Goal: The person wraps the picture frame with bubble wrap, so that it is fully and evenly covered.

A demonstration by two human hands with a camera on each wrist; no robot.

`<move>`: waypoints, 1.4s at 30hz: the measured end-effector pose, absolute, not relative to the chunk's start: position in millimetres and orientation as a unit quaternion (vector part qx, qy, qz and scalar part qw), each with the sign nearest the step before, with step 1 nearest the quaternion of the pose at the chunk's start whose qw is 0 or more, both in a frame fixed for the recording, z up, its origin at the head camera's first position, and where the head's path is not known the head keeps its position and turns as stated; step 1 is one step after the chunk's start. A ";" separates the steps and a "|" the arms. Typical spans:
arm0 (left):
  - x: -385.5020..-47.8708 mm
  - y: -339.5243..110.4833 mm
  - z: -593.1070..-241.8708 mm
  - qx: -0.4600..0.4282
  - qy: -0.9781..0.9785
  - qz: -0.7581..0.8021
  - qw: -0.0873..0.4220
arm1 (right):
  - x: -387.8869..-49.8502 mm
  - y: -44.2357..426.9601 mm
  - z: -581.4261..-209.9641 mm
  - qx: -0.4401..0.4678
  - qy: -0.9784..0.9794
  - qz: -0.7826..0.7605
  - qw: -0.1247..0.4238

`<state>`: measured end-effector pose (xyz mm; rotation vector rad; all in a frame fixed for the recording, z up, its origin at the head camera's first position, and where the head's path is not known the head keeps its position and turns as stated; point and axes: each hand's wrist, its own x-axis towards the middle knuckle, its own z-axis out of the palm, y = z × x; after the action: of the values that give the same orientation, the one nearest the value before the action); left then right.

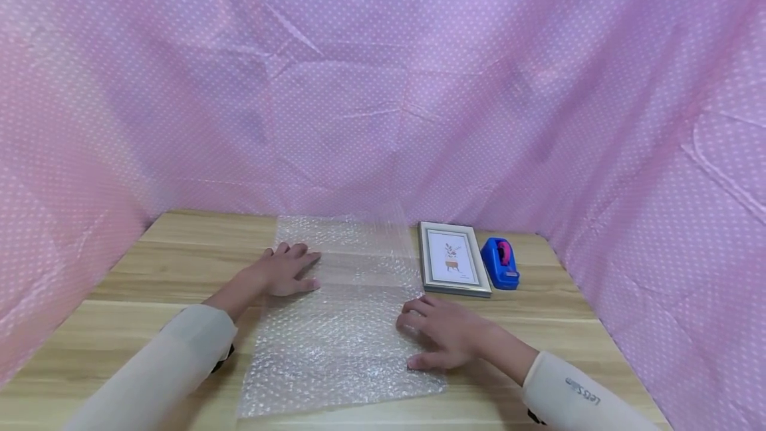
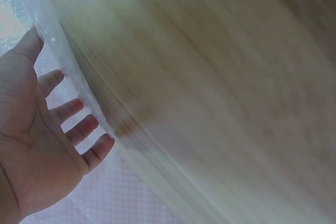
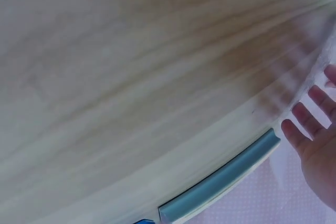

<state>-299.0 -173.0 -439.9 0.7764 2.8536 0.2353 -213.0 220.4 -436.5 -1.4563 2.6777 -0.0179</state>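
A sheet of clear bubble wrap [image 1: 341, 338] lies spread over the wooden table, long side running away from me. My left hand [image 1: 288, 270] rests on its left part with fingers spread; in the left wrist view the left hand [image 2: 47, 124] touches the sheet with fingers extended. On the sheet's right edge lies my right hand [image 1: 445, 332], fingers loosely bent and apart, pinching nothing that I can see. The right wrist view shows the right hand's fingers [image 3: 304, 121] along the wrap's edge. Just beyond that hand is a picture frame [image 1: 455, 259] with a potted-plant print, lying face up.
A blue tape dispenser [image 1: 500, 263] with a pink roll stands right of the picture frame. Pink dotted cloth [image 1: 383, 85] hangs behind the table and along both sides. Wood-grain tabletop [image 1: 197, 251] shows on either side of the wrap.
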 end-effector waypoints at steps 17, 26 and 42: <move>-284.7 -194.6 -429.3 0.276 0.955 0.081 0.073 | -219.1 214.3 -437.0 -0.452 0.891 0.023 0.029; -273.2 -211.3 -430.3 0.287 0.954 0.067 0.052 | -218.9 206.6 -432.3 -0.428 0.902 0.021 0.049; -256.7 -234.2 -436.4 0.310 0.950 0.045 0.015 | -229.9 202.7 -432.2 -0.422 0.905 0.004 0.061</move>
<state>-256.7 -234.2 -436.4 0.9641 2.9550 0.1393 -229.9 202.7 -432.2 -1.2750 2.7365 0.0131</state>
